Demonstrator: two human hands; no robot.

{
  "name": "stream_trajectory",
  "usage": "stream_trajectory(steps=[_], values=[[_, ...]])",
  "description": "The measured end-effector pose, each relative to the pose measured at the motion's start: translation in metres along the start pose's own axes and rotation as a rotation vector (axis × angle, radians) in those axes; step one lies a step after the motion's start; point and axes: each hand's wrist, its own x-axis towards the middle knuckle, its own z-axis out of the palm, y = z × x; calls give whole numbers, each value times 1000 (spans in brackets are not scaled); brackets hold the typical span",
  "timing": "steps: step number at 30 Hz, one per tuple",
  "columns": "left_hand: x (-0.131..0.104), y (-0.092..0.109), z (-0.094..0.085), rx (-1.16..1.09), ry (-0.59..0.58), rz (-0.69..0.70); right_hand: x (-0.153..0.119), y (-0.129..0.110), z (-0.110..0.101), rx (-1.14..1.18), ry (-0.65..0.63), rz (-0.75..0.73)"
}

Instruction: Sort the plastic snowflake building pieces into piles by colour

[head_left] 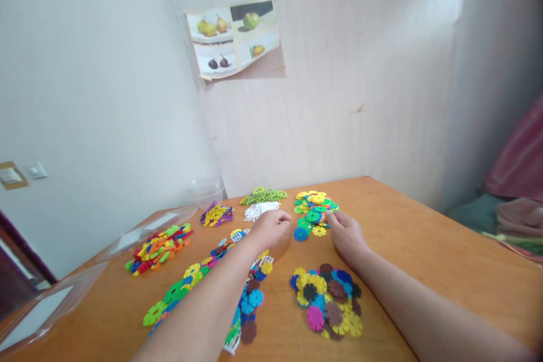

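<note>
My left hand [274, 228] is over the middle of the table, its fingers curled together. Whatever it may hold is hidden. My right hand [347, 236] is closed in a pinch at the right edge of a pile of green, yellow and blue notched plastic discs [313, 215]. I cannot make out what lies between its fingertips. Just beyond my left hand is a heap of white lattice pieces [259, 211]. Below my right hand sits a second pile of notched discs [328, 302] in yellow, brown, blue, black and pink. Under my left forearm spreads a mixed pile of discs and white window-shaped pieces [252, 298], partly covered.
Red, orange and green plastic pieces [161, 249] lie at the left, with purple and yellow pieces [216, 214] and light green pieces [263, 196] farther back. A clear tub [206, 191] and clear plastic bags [42, 317] are on the wooden table [407, 249]. A wall [339, 96] stands behind.
</note>
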Motion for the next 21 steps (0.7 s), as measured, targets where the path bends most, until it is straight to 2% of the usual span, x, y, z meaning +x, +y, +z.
stream_trajectory(steps=[5, 9, 14, 21], values=[[-15, -68, -43, 101, 77, -233, 0, -1, 0, -25, -15, 7], [-34, -101, -63, 161, 93, -392, -1, -1, 0, -39, -22, 13], [-49, -113, -63, 129, 64, -448, -3, -6, -3, -63, -36, 17], [-47, -118, -55, 37, 108, -495, -4, -9, -4, -65, -42, 28]])
